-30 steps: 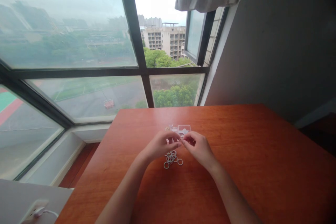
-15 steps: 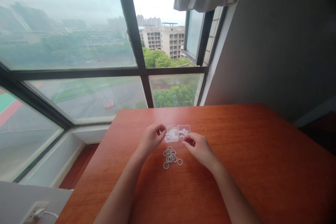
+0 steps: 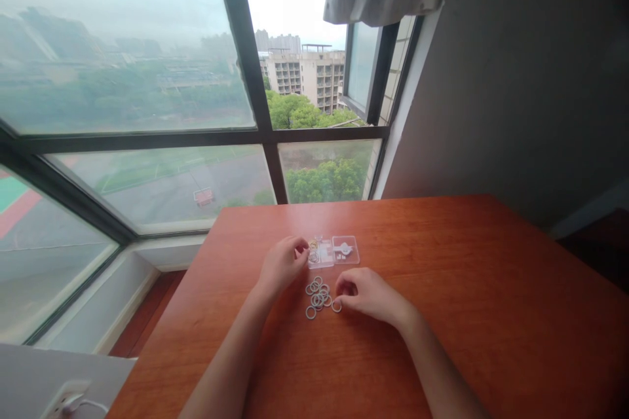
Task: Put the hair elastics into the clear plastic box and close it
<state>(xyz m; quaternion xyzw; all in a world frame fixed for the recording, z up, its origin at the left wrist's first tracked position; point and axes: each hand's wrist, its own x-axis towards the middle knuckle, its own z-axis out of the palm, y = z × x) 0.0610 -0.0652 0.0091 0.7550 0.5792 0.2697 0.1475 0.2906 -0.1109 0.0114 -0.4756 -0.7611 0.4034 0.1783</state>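
A small clear plastic box [image 3: 339,251] lies open on the wooden table [image 3: 442,262], with tiny pieces inside. In front of it lies a cluster of several small metal rings [image 3: 317,294]. My left hand [image 3: 282,265] rests at the box's left edge, fingers curled in a pinch near a small ring there; what it holds is too small to make out. My right hand [image 3: 366,293] lies on the table just right of the rings, its fingertips curled down onto the outermost ring [image 3: 337,306].
The table stands against a large window [image 3: 147,78] with a dark frame; a grey wall [image 3: 515,78] is on the right. A white socket with a cable [image 3: 69,400] sits on a ledge at the lower left.
My hands parted from a joint pinch over the rings. The left one moved to the box's left edge; the right one dropped toward me to the ring at the cluster's right.
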